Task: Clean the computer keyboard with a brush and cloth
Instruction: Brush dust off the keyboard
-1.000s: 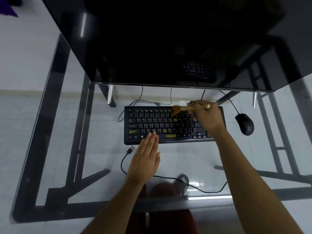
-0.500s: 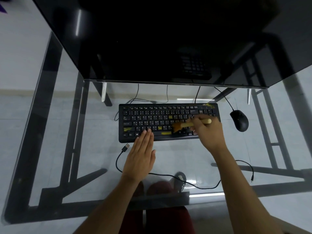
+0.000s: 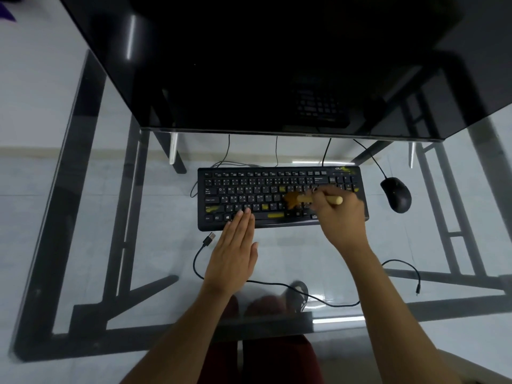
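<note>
A black keyboard (image 3: 249, 187) with yellow smears on some keys lies on the glass desk in front of the monitor. My right hand (image 3: 342, 217) grips a small wooden brush (image 3: 300, 200) by its handle; the brown bristles point left and touch the keys right of the middle. My left hand (image 3: 234, 253) lies flat with fingers together, its fingertips resting on the keyboard's front edge near the bottom row. No cloth is in view.
A large dark monitor (image 3: 263, 65) overhangs the back of the glass desk (image 3: 83, 217). A black mouse (image 3: 396, 194) sits right of the keyboard. A loose USB cable (image 3: 205, 245) curls across the glass in front. The desk frame and my knees show through the glass.
My right hand swept the brush from the keyboard's top row down to the lower middle rows and it stays there. My left hand has stayed on the front edge.
</note>
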